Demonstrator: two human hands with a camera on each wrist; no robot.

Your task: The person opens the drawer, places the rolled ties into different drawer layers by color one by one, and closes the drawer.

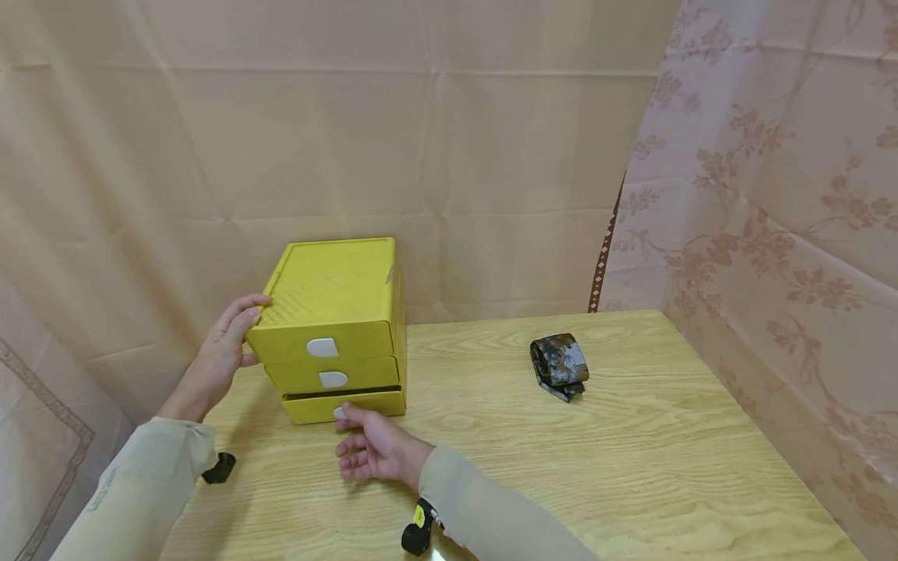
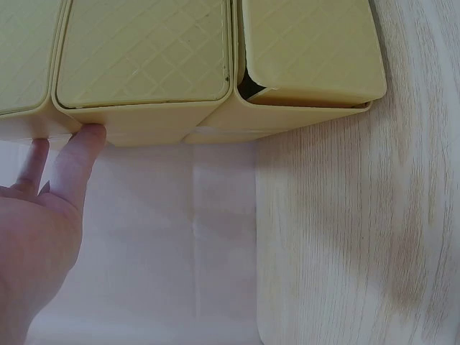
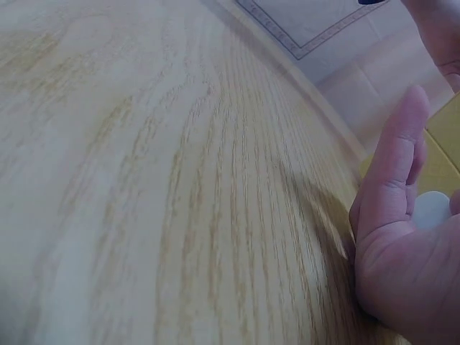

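Observation:
A yellow three-drawer box [image 1: 330, 280] stands on the table, with a white tab on each drawer. Its bottom drawer [image 1: 309, 409] sticks out slightly, leaving a dark gap above its front; the upper two sit flush. My left hand [image 1: 223, 347] rests against the box's upper left edge, and in the left wrist view its fingertips [image 2: 90, 133] touch the side wall. At the bottom drawer my right hand [image 1: 379, 446] has its thumb against the white tab [image 3: 431, 208]. Its other fingers extend loosely below, holding nothing visible.
A folded, dark camouflage-patterned piece of material [image 1: 561, 365] lies on the wooden table [image 1: 631, 436] to the right of the box. A beige curtain [image 1: 491, 156] hangs behind, and a flowered curtain [image 1: 786, 234] borders the right side.

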